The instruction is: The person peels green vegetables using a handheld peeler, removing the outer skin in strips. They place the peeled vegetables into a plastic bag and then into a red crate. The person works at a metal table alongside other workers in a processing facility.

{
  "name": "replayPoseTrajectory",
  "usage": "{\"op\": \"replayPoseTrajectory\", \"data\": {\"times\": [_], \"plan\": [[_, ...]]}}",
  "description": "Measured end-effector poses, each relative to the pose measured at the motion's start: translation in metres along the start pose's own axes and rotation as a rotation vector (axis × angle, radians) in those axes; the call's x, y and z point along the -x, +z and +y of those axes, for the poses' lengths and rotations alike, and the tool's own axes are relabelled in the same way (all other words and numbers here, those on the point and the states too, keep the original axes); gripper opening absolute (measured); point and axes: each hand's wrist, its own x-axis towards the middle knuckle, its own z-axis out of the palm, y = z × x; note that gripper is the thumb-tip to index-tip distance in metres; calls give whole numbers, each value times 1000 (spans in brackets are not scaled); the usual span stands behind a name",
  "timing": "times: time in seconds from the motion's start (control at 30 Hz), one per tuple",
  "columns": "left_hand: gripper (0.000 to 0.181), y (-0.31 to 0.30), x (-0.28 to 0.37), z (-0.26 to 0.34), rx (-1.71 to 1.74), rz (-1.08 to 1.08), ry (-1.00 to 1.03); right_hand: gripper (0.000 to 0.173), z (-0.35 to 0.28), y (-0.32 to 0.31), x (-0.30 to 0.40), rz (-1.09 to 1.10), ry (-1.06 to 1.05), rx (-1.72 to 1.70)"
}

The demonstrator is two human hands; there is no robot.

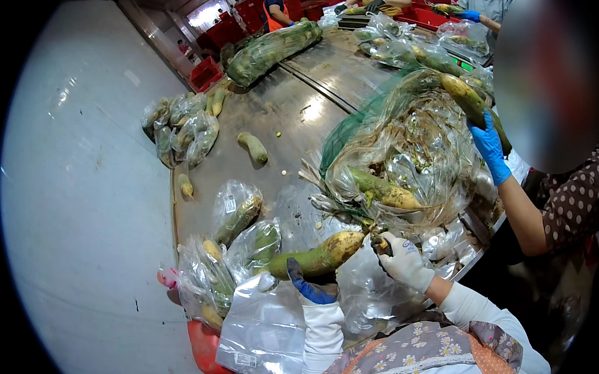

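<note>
A large green radish with a yellowish, soil-stained end lies across the near part of the metal table. My left hand, in a blue-and-dark glove, holds it from the near side. At the radish's thin root end is my right hand, in a white glove with dark finger pads. Its fingers are curled around a small tool with an orange part; the blade, if any, is hidden. Clear plastic bags lie flat under and beside my left wrist. Left of the radish sit bagged radishes.
A green mesh sack with plastic lining holds a radish and scraps. At right, a co-worker's blue-gloved hand grips another radish. Loose radishes and bagged ones lie farther off. A white wall borders the left side.
</note>
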Motion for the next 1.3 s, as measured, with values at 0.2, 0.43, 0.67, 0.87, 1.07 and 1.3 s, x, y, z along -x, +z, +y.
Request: {"op": "replayPoseTrajectory", "data": {"times": [0.2,0.43,0.67,0.87,1.07,1.3], "plan": [[71,-16,3,-13,29,1,-105,27,-10,-2,0,50,-142,-141],[72,-29,14,-39,149,-52,-349,29,2,-15,8,44,-217,-40],[80,-40,18,-50,123,4,-597,31,-7,-22,17,-1,-362,133],[76,-22,18,-45,248,195,-453,31,-27,-29,16,-98,-410,251],[51,-109,-22,-56,385,-413,-540,27,46,-11,-13,-61,-49,310],[49,-57,10,-46,557,-169,-656,29,-12,-44,-6,-55,-81,134]]}}
